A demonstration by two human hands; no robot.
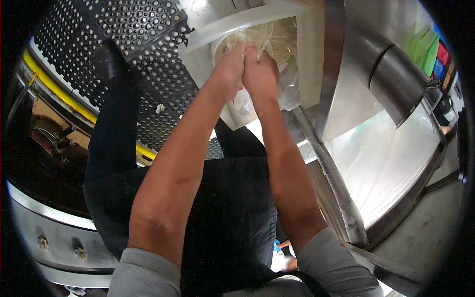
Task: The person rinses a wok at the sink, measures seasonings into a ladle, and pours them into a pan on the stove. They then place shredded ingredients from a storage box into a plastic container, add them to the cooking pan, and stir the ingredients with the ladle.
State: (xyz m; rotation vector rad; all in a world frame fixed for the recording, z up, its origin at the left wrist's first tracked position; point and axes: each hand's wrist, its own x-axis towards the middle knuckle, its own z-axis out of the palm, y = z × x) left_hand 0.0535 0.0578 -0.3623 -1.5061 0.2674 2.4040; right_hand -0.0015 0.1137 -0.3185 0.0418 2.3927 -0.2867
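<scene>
Both of my hands are together at the top centre, over a white plastic bin (309, 59). My left hand (232, 67) and my right hand (261, 72) touch each other, fingers closed around pale, thin, noodle-like strands (267, 34). The strands spread out above and beside my fingers. Behind the hands is the rounded rim of a light container, partly hidden by them. Clear plastic bags (289, 86) lie in the bin, right of my right hand.
A black rubber mat with holes (163, 64) covers the floor at upper left. A metal cylinder (403, 79) and a plastic-covered surface (386, 158) stand on the right. Steel equipment with knobs (64, 242) is at lower left. Part of another person shows at bottom centre.
</scene>
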